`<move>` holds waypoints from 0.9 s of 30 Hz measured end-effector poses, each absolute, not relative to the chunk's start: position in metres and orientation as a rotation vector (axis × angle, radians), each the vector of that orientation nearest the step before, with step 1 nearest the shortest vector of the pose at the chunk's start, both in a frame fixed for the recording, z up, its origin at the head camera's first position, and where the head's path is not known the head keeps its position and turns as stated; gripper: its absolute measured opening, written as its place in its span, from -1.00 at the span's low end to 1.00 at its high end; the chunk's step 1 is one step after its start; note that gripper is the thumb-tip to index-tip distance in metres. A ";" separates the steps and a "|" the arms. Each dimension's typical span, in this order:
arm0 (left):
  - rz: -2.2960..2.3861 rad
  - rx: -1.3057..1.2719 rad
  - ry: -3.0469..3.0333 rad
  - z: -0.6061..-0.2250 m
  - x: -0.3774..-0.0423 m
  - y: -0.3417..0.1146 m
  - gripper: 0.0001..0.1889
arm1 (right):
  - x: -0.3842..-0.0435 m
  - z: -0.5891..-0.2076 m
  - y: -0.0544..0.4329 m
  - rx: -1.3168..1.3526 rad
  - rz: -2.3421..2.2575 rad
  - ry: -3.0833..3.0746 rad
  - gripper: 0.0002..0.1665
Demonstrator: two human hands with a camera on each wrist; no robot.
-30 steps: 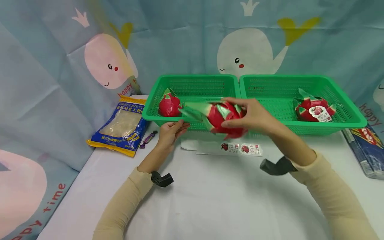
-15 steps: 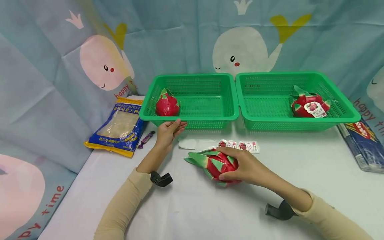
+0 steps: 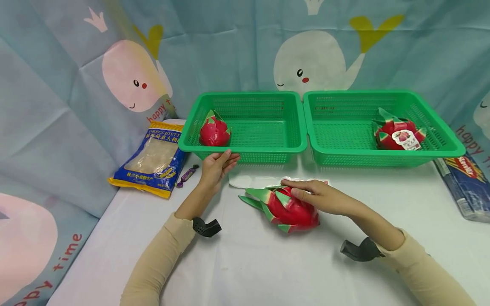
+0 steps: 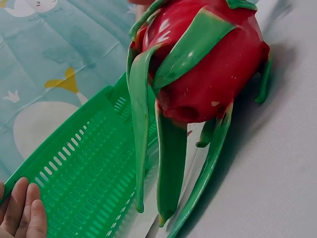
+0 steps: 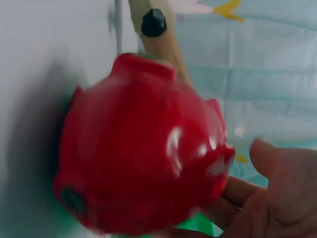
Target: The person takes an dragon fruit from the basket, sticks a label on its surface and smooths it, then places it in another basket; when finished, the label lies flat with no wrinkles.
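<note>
A red dragon fruit (image 3: 292,212) with long green scales lies on its side on the white table. My right hand (image 3: 323,196) is at its far side, fingers extended over the sticker strip (image 3: 260,182) behind. In the right wrist view the thumb stands away from the fruit (image 5: 143,148), and the fruit partly hides the fingers. My left hand (image 3: 215,168) holds the front rim of the left green basket (image 3: 264,149), thumb at the rim and fingers against the outer wall. A smaller dragon fruit (image 3: 215,132) sits inside that basket's left end.
The right green basket (image 3: 344,152) holds a dragon fruit (image 3: 390,135) bearing a white sticker (image 3: 406,139). A blue and yellow pasta bag (image 3: 149,159) and a purple wrapped candy (image 3: 187,175) lie left. A dark blue package (image 3: 465,182) lies right. A patterned curtain (image 3: 237,51) hangs behind.
My right hand has brought the large dragon fruit from the left basket's front down to the table, let it go and shifted to its far side. My left hand has stayed at the rim.
</note>
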State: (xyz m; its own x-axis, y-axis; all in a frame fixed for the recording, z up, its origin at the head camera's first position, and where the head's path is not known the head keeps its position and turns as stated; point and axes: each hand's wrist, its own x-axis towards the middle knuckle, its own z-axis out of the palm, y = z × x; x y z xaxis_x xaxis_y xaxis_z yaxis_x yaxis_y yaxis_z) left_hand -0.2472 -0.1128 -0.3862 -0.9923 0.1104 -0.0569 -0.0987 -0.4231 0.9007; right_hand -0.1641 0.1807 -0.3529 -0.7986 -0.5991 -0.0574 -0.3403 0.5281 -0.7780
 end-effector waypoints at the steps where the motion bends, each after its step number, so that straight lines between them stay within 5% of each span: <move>1: 2.547 0.019 1.615 -0.386 -0.247 -0.113 -0.83 | -0.167 -0.355 0.183 -0.780 -1.160 2.470 -0.48; 12: 2.193 0.258 1.708 -0.384 -0.242 -0.092 -0.52 | -0.217 -0.399 0.193 -0.713 -0.886 2.858 -0.57; 19: 1.550 0.778 2.362 -0.383 -0.243 -0.072 -0.72 | -0.219 -0.405 0.185 -0.747 -0.877 2.899 -0.78; 27: 1.155 1.132 2.691 -0.379 -0.244 -0.051 -0.71 | -0.215 -0.383 0.185 -0.705 -1.033 2.813 -0.92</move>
State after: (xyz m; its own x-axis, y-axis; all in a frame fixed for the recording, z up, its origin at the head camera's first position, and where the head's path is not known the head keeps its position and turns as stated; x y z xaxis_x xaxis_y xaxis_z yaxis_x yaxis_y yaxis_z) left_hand -0.2438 -0.0509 -0.3787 -0.7401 0.6186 0.2640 0.6174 0.4693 0.6313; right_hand -0.2152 0.1850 -0.3833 -0.8932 -0.4391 0.0963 -0.3971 0.6702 -0.6270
